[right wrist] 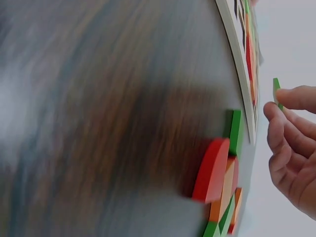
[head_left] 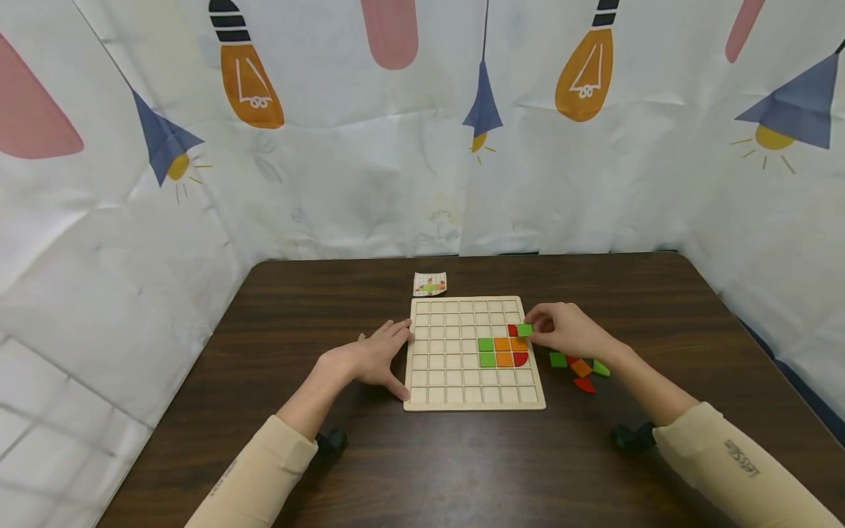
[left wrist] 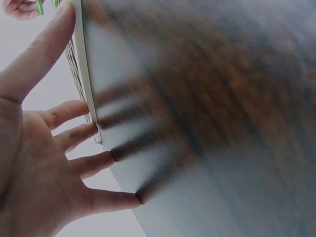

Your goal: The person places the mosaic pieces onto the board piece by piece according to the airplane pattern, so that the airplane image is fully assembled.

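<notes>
A pale wooden grid board (head_left: 444,376) lies flat on the table. My left hand (head_left: 368,359), fingers spread, touches its left edge with thumb and fingertips; the left wrist view also shows this hand (left wrist: 44,168) against the rim. Between thumb and fingertips, my right hand (head_left: 571,331) pinches a green square tile (head_left: 524,330) over the board's right side. In the right wrist view the tile (right wrist: 277,91) is held clear of the table. On the grid sit green squares (head_left: 486,359), orange squares (head_left: 504,358), a red quarter-round tile (head_left: 520,358) and a red piece (head_left: 512,330) partly covered by the held tile.
Right of the board, beneath my right forearm, lies a loose pile with a green square (head_left: 557,360), an orange piece (head_left: 581,368) and a red piece (head_left: 584,385). A small pattern card (head_left: 430,284) lies behind the board. A printed curtain (head_left: 370,183) hangs beyond the dark table (head_left: 462,469).
</notes>
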The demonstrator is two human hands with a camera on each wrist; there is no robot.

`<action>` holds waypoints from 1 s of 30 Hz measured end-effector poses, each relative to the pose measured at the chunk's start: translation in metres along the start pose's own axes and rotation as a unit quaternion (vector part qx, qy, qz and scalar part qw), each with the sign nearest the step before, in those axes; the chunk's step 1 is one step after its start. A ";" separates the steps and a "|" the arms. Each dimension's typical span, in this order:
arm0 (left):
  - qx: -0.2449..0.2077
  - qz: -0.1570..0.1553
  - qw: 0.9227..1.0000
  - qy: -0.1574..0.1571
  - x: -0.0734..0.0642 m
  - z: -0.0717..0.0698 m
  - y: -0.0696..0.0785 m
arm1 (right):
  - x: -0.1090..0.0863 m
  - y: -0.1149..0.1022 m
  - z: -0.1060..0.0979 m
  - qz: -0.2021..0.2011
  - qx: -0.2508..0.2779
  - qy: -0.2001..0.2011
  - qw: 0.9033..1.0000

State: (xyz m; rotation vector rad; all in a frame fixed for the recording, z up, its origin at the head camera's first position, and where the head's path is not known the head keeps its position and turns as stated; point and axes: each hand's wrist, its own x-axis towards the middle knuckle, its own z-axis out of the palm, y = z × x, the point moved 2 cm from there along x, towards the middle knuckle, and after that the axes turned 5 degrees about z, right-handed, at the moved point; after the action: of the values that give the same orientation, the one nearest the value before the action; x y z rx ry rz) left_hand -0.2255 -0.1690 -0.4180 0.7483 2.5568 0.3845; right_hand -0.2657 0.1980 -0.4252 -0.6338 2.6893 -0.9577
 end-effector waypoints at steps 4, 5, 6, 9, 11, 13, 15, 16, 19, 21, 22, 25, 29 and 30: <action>-0.002 -0.001 1.000 0.001 0.000 0.000 0.000 | 0.003 -0.008 0.005 -0.011 0.004 -0.003 1.000; -0.002 -0.001 1.000 0.001 0.000 0.000 0.000 | 0.003 -0.010 0.006 -0.012 0.005 -0.004 1.000; -0.003 -0.001 1.000 0.001 0.000 0.000 0.000 | 0.004 -0.012 0.007 -0.015 0.007 -0.006 1.000; -0.006 0.000 1.000 0.003 0.000 0.000 0.000 | 0.007 -0.018 0.011 -0.017 0.008 -0.008 1.000; -0.005 0.000 1.000 0.003 0.000 0.000 0.000 | 0.009 -0.023 0.014 -0.021 0.008 -0.010 1.000; -0.004 0.001 1.000 0.003 0.000 0.000 0.001 | 0.012 -0.026 0.017 -0.027 0.006 -0.012 1.000; -0.003 0.001 1.000 0.003 0.000 0.000 0.001 | 0.014 -0.030 0.020 -0.032 0.007 -0.016 0.999; -0.003 0.001 1.000 0.003 0.000 0.000 0.001 | 0.015 -0.032 0.022 -0.033 0.010 -0.020 0.999; -0.002 0.001 1.000 0.002 0.000 0.001 0.001 | 0.019 -0.036 0.027 -0.035 0.015 -0.028 0.999; -0.002 0.000 1.000 0.002 0.000 0.001 0.001 | 0.021 -0.039 0.030 -0.035 0.013 -0.030 0.999; -0.003 0.000 1.000 0.003 0.000 0.001 0.001 | 0.022 -0.040 0.031 -0.034 0.011 -0.030 0.999; -0.004 0.000 1.000 0.003 -0.001 0.000 0.001 | 0.026 -0.043 0.034 -0.036 0.005 -0.029 0.999; -0.002 0.001 1.000 0.003 0.000 0.000 0.001 | 0.029 -0.047 0.038 -0.047 0.003 -0.034 0.998; -0.002 0.002 1.000 0.002 0.001 0.000 0.001 | 0.029 -0.048 0.038 -0.049 0.002 -0.036 0.998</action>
State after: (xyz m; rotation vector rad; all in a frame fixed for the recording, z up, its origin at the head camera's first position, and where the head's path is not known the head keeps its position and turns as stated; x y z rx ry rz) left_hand -0.2257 -0.1680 -0.4176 0.7527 2.5588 0.3926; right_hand -0.2633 0.1300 -0.4256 -0.7901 2.6129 -0.9450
